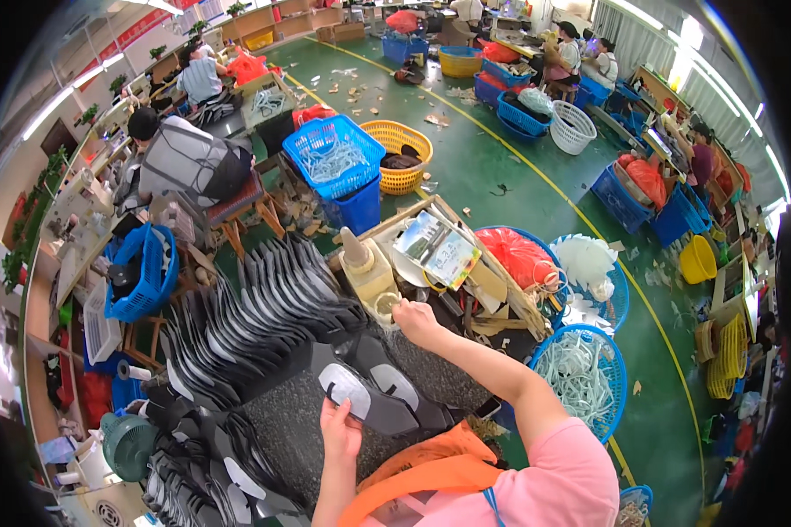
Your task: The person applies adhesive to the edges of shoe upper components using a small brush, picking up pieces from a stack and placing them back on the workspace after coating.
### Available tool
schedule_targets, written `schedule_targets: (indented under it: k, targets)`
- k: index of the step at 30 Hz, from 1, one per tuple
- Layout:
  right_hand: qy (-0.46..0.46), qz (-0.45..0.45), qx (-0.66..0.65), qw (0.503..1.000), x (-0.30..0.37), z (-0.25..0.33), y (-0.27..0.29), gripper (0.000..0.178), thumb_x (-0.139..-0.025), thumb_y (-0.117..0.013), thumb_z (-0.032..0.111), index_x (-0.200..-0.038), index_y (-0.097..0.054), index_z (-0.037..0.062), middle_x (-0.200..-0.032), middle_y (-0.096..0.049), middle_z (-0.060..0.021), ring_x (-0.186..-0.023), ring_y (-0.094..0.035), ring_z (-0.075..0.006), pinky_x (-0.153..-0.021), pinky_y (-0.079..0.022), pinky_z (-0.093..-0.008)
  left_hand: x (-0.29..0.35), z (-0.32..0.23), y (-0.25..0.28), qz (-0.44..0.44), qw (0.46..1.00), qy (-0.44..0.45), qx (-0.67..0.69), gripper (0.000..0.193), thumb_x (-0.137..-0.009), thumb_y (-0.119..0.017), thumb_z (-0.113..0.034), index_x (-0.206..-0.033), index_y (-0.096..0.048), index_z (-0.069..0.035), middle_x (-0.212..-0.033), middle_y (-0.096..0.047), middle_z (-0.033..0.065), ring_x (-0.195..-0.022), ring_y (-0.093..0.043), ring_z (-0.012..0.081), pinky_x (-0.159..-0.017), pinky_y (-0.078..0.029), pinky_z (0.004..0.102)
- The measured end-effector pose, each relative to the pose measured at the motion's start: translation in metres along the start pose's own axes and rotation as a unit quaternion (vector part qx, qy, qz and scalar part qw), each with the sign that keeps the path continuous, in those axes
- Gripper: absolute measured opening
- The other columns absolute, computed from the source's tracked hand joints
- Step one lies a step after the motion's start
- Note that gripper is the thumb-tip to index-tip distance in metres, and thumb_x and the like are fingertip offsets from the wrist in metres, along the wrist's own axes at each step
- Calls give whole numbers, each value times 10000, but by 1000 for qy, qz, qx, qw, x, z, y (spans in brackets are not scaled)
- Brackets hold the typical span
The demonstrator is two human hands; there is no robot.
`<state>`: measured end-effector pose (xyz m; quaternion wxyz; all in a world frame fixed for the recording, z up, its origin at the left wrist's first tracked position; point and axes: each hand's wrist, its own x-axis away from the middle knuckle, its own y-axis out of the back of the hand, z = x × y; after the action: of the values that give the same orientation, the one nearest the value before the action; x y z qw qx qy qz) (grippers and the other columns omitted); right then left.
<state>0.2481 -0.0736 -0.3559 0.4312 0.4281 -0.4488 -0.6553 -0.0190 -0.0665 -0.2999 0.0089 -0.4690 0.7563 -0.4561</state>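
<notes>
My left hand (341, 430) pinches the edge of a black shoe upper (382, 411) with a pale grey patch. A second black upper (366, 350) with a similar patch lies just beyond it on the dark worktop (290, 430). Reaching forward, my right hand (417, 322) is closed at the round opening of a cream plastic container (369, 277) with a cone-shaped spout. What its fingers grip is too small to make out. Curved rows of stacked black uppers (246, 307) fill the worktop's far left, and more black pieces (202, 465) lie at the near left.
Beyond the container stands a wooden tray (527, 307) holding a picture card (437, 249) and scraps. Blue baskets (622, 378) of white strips stand at the right. A green fan (132, 443) is at the left. Other people (180, 158) sit at benches around the room.
</notes>
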Motion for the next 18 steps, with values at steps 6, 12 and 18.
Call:
schedule_targets:
  k: [6, 12, 18]
  targets:
    - [38, -68, -32, 996, -15, -17, 21, 116, -720, -501, 114, -714, -593, 44, -739, -603, -170, -674, -602, -323, -582, -484, -419, -10, -6, -12, -16, 999, -19, -40, 500, -849, -459, 31, -1322, -320, -52, -1248, -460, 70, -1155, -451, 194, -994, -352, 352]
    - [-303, -14, -405, 862, 5, -46, 35, 237, -807, -573, 164, -1005, -636, 51, -643, -637, -81, -550, -634, -122, -518, -493, -247, -20, -5, -21, -22, 999, -24, -40, 395, -857, -472, 10, -1235, -399, -74, -1139, -537, 70, -1055, -525, 189, -923, -417, 359]
    - [-316, 11, -534, 784, 40, -32, 42, 217, -798, -600, 124, -987, -639, 25, -704, -634, -66, -562, -617, -130, -510, -502, -243, -33, 56, 3, 15, 999, 39, -31, 267, -841, -490, 26, -1097, -485, -52, -1059, -579, 70, -978, -567, 183, -870, -452, 343]
